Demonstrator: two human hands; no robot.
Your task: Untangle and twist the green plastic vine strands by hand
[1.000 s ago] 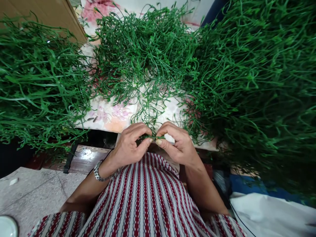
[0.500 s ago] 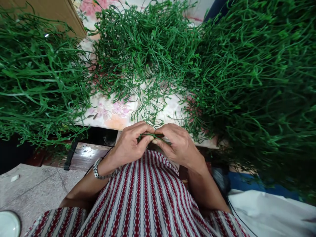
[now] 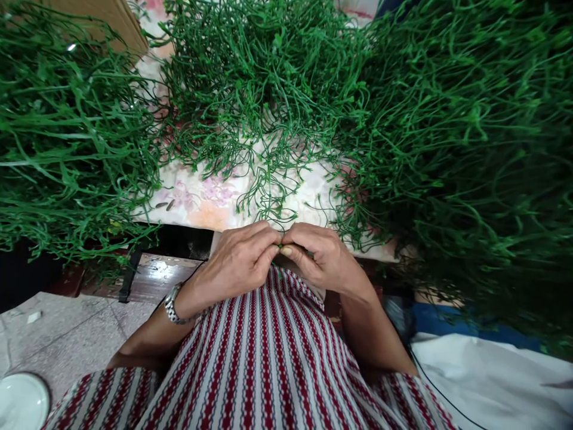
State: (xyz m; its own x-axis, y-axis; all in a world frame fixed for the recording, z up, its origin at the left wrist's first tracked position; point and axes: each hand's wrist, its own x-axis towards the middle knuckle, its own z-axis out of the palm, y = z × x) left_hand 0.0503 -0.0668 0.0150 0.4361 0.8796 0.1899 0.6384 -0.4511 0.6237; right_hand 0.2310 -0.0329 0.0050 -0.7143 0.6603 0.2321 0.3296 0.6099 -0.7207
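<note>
Over my lap, at the front edge of the cloth-covered table, my left hand and my right hand meet fingertip to fingertip. Each is closed in a pinch of thumb and index finger on a thin green artificial plant stem; only a sliver of it shows between the fingers. Just beyond my hands, a thin branching green spray lies on the table; whether it joins the pinched stem I cannot tell. A metal-banded watch circles my left wrist.
Large heaps of green artificial stems lie at the left, centre back and right on a flowered tablecloth. A cardboard box stands back left. White sheeting lies low right, a white round lid-like object low left.
My left hand has rolled inward and its fingers have closed up tighter. The green stem that showed across both hands is now mostly hidden. The view has shifted slightly.
</note>
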